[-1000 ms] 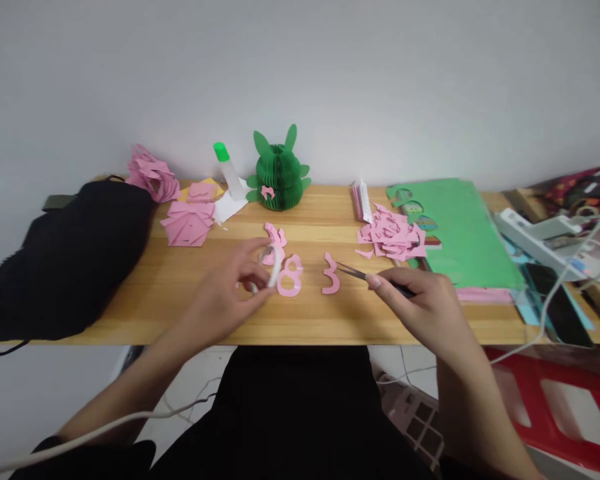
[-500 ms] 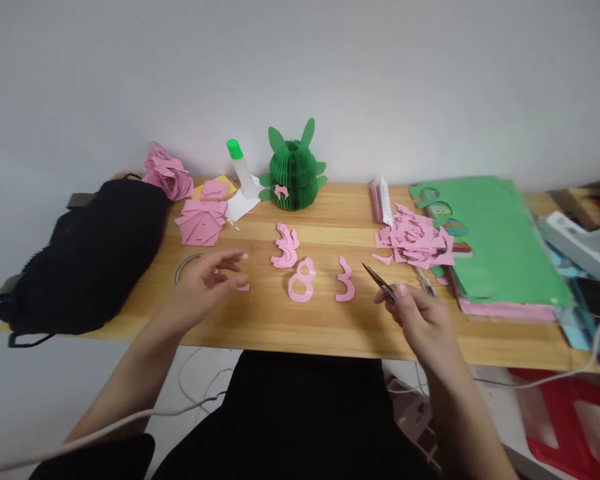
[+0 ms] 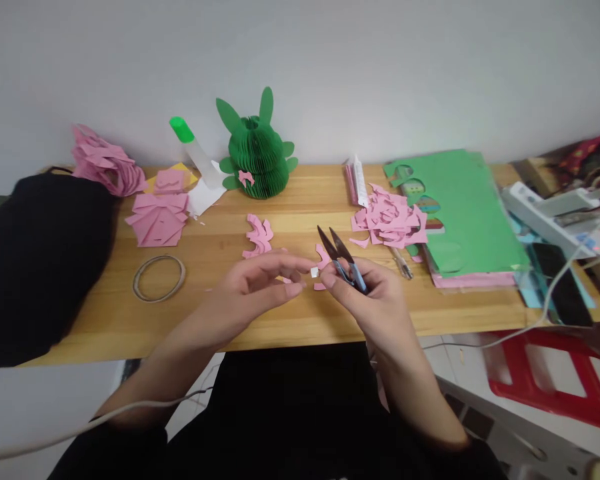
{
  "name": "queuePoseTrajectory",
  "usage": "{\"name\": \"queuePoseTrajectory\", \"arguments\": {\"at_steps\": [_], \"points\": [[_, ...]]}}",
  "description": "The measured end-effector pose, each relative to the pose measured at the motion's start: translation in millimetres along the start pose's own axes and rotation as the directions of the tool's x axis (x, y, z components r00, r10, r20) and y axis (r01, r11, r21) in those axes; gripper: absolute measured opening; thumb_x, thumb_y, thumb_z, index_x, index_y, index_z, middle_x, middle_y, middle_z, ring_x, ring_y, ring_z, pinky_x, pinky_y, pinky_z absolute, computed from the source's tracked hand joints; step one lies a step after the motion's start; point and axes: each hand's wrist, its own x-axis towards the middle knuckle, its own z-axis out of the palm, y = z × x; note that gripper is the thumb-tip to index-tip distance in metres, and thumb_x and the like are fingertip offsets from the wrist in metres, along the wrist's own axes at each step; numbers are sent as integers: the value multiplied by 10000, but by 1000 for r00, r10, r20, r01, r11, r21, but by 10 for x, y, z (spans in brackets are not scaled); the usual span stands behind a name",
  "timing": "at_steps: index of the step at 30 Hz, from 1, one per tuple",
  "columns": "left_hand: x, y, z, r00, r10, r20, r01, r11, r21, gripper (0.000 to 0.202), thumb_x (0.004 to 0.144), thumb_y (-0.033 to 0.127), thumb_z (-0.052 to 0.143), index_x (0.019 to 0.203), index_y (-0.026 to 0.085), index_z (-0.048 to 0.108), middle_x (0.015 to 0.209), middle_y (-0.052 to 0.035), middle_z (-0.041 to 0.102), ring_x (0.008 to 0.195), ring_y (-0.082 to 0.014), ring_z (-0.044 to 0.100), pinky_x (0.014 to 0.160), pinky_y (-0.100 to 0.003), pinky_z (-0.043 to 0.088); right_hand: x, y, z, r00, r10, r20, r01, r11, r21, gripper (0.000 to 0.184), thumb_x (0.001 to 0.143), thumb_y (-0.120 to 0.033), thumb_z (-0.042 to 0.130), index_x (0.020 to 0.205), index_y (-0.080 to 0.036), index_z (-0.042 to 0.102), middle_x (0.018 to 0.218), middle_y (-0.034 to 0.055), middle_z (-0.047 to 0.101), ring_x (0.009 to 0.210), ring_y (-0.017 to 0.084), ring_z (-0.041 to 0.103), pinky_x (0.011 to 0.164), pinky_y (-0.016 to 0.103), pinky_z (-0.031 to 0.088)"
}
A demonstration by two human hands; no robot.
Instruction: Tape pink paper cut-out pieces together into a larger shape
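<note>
A: How does each grip stand, left side first?
B: The left grip is loosely open, thumb apart from the curled fingers, its index fingertip at a small white square. The right grip is closed around blue-handled snips, whose dark blades are spread.

A: And along the surface, going rightward?
B: Overlapping pink cutouts lie just beyond the left fingers. Next comes the white square, between the two hands; whether the right thumb touches it too, I can't tell. Behind it is a pink curved piece, partly hidden by the hands. Then the snips, held above the surface, and past them a heap of pink scraps.

A: What could go wrong from here?
B: The square is tiny and seems barely supported, so a slight slip of the fingertip could drop it among the paper. If it's sticky, which I can't see, it could cling to the wrong finger. And with the blades apart so near the left fingers, a careless squeeze could nick skin.

A: Which way do the snips point?
B: Away from the person and leftward; their long axis runs diagonally, handles nearer and to the right. The square shows no clear long axis.
</note>
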Motion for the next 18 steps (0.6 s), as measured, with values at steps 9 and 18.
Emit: {"name": "queuePoseTrajectory", "arguments": {"at_steps": [9, 18], "points": [[84, -43, 87, 990, 134, -50, -124, 978, 168, 179, 829, 179, 674, 983, 227, 751, 943, -27, 705, 883, -149, 645, 819, -269, 512, 1, 12, -16, 999, 49, -10, -49, 999, 7, 133, 713, -307, 733, 681, -196, 667, 593, -16, 544, 579, 127, 489, 506, 247, 376], [136, -28, 175, 986, 158, -61, -138, 956, 257, 57, 810, 206, 653, 768, 183, 683, 814, -8, 697, 781, -139, 626, 721, -257, 491, -18, -29, -42, 1000, 13, 4, -13, 999, -30, 159, 739, -331, 717, 671, -201, 656, 592, -14, 543, 558, 117, 456, 480, 237, 364]]}}
